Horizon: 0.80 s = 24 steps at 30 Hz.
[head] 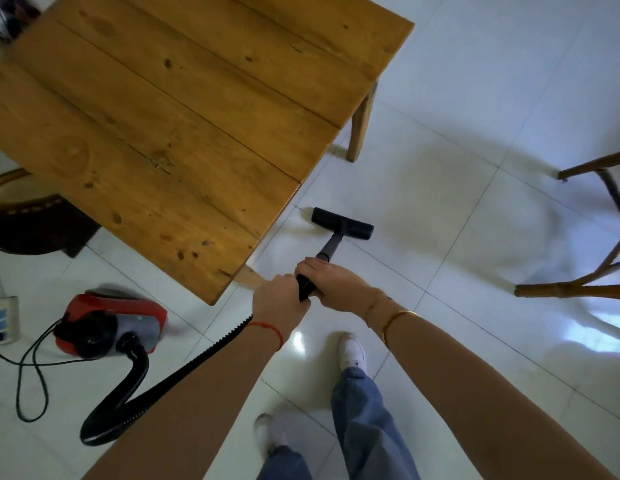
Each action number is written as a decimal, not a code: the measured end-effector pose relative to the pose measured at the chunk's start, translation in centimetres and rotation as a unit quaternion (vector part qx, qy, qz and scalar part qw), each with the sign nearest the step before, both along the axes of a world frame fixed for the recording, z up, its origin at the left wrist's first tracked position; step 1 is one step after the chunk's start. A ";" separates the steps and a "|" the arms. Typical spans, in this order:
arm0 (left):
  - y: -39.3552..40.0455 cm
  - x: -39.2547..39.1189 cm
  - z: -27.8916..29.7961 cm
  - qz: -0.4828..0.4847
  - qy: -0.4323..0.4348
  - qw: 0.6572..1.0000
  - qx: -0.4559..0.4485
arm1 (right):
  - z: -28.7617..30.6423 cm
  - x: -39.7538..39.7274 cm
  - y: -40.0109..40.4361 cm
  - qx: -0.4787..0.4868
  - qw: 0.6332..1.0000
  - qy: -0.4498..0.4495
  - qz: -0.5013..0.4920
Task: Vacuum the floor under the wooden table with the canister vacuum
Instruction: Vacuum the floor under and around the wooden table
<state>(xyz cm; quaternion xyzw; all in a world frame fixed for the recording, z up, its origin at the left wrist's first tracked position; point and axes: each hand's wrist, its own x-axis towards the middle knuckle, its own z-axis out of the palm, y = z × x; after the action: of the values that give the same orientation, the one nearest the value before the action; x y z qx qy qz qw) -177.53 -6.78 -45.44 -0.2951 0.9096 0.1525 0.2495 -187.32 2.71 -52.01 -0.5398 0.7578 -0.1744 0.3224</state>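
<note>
Both hands, left hand (279,299) and right hand (331,282), have fingers wrapped round the vacuum wand (313,268), its floor nozzle (342,223) on open tile just beside the wooden table (156,133); the sweep seems just starting, and next the nozzle should swing toward ten o'clock under the surface.

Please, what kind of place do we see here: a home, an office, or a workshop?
Most likely a room in a home, perhaps a dining area. A plain wooden table stands on white floor tiles, a wooden chair is nearby, and a red canister vacuum is plugged into a power strip.
</note>
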 end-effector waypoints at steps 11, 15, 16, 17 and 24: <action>-0.3 -13.7 -2.4 0.046 0.013 0.999 0.003 | -0.9 -15.1 -1.3 0.024 0.998 0.026 0.048; -0.9 -15.5 -2.8 0.055 0.017 0.998 0.008 | -0.8 -17.2 -2.1 0.031 0.997 0.027 0.058; -1.1 -15.6 -2.9 0.055 0.017 0.998 0.007 | -0.8 -17.3 -2.2 0.032 0.997 0.026 0.060; -1.2 -15.5 -2.9 0.053 0.016 0.998 0.007 | -0.8 -17.2 -2.3 0.033 0.997 0.025 0.062; -0.9 -11.7 -2.1 0.040 -0.016 0.999 0.012 | 0.1 -13.6 -1.8 0.046 0.996 0.010 0.072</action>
<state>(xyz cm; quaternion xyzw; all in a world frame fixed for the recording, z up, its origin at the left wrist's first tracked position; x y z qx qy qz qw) -189.24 -7.67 -47.51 -0.3303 0.8912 0.1683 0.2614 -200.87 0.88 -51.90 -0.5795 0.7273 -0.1096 0.3510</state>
